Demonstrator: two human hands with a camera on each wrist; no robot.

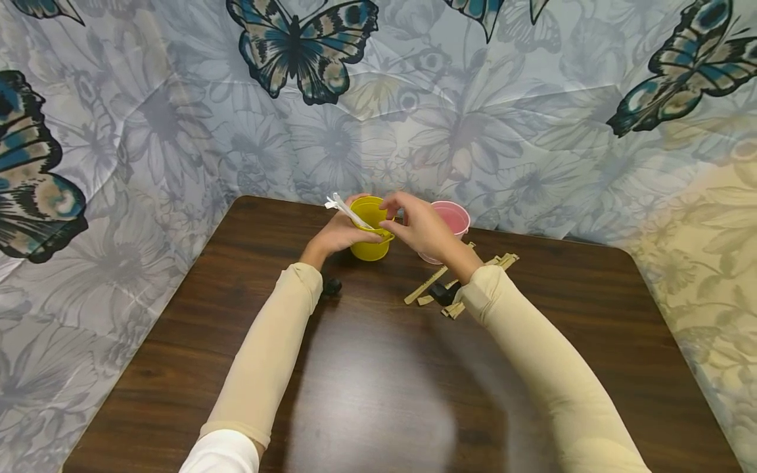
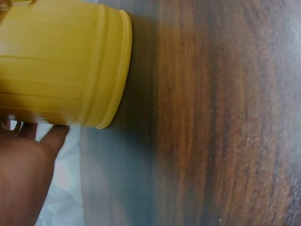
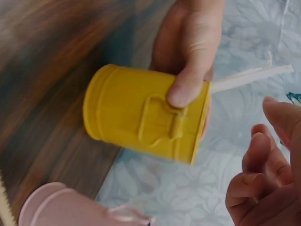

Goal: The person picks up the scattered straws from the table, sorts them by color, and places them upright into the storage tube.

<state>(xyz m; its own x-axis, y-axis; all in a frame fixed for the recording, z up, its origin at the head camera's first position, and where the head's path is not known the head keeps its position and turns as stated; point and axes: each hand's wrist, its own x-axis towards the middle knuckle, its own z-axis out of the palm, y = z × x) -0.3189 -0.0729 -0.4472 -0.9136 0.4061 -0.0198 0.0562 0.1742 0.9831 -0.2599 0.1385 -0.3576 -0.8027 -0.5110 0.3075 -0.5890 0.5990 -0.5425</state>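
Note:
My left hand point(image 1: 338, 233) grips a small yellow bucket point(image 1: 369, 251) by its side, with the thumb near the rim beside a folded handle, as the right wrist view shows. White paper-wrapped sticks point(image 1: 350, 211) lean out over the rim on the left. Whether the bucket's base touches the table cannot be told. Just right of the rim, my right hand point(image 1: 422, 226) hovers with loosely bent fingers and nothing between them; a gap separates it from the bucket in the right wrist view point(image 3: 268, 165).
A pink bucket point(image 1: 452, 217) stands behind my right hand. Several tan paper-wrapped strips point(image 1: 426, 284) lie on the dark wooden table point(image 1: 367, 368), partly under my right wrist. A butterfly-print cloth point(image 1: 426, 131) hangs behind the table's far edge.

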